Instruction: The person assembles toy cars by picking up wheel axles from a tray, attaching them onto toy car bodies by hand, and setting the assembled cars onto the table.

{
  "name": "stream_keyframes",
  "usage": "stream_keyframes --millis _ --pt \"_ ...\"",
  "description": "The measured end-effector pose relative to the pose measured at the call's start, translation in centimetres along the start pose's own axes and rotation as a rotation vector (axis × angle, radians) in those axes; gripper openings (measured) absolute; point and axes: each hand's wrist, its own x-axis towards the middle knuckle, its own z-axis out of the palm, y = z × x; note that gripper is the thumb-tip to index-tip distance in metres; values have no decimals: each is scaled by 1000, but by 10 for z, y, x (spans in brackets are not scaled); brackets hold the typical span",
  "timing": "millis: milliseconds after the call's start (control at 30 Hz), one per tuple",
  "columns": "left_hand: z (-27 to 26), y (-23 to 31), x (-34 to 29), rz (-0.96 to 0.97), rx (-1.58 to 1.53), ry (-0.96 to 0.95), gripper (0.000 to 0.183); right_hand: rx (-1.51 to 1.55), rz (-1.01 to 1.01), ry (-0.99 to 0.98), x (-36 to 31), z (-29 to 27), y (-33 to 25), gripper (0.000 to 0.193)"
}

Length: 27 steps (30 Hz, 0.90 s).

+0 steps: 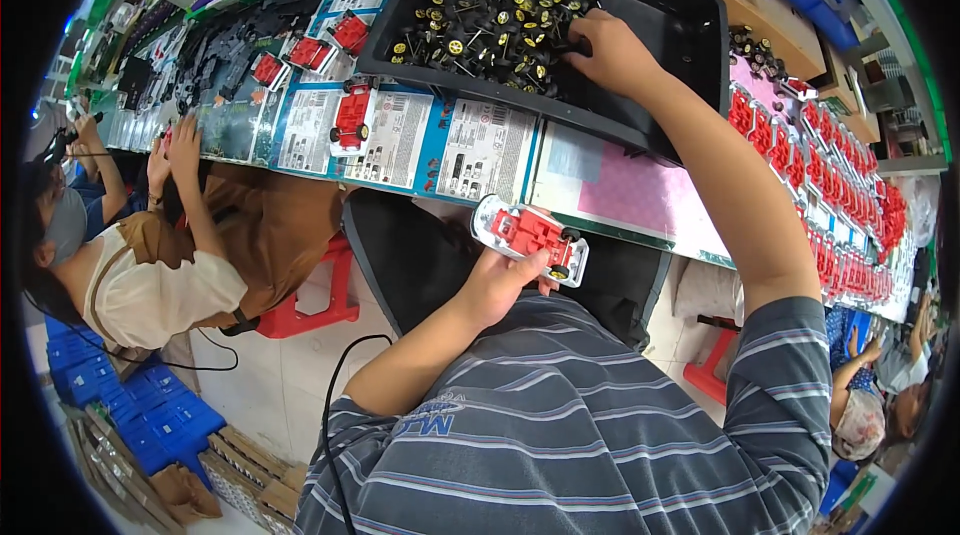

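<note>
My left hand (500, 283) holds a toy car (535, 238) upside down in front of my body. Its shell is white, its underside red, and black wheels with yellow hubs show at the end near my thumb. My right hand (612, 53) reaches into a large black bin (685, 60) at the right edge of a heap of wheel axles (500, 10). Those axles have small black wheels with yellow hubs. The fingers of that hand are bent in and closed; whatever is between them is hidden.
Left of the bin, a toy car with wheels (352, 117) and several red-and-white car bodies (310, 53) lie on printed sheets (395, 135). Rows of red-and-white car parts (840, 185) cover the right bench. A co-worker (150, 265) sits at my left by a red stool (320, 300).
</note>
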Motion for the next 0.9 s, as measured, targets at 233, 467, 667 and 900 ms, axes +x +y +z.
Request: stream_keyframes --millis 233,467,667,900 --pt "-8 2 5 -12 -28 18 51 52 46 12 -38 -38 -8 26" --pt "-10 2 13 -25 -48 -38 55 57 198 226 -88 -74 -13 23" --pt "-9 0 11 -4 -11 -28 55 577 312 345 -142 -67 -65 33" --pt "0 3 13 16 120 -46 38 775 301 155 -182 -26 -157 54"
